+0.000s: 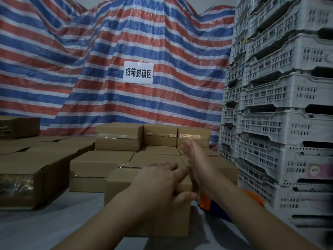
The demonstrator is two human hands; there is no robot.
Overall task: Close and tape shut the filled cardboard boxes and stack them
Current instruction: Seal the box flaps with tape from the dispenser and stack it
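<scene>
Two bare hands at a small cardboard box on a grey floor.

The left hand (160,184) lies on top of the near cardboard box (144,204), fingers spread and bent over its top, thumb at its right edge, holding it down. The right hand (196,159) stands edge-up just right of this box, fingers straight and together, grasping nothing (it looks blurred). Behind the box lie rows of taped boxes (153,136), with a striped tarpaulin (108,51) and a white paper sign (138,72) further behind. Right of the box lies an orange and blue tape dispenser (205,201), then stacked grey plastic crates (281,105).
</scene>
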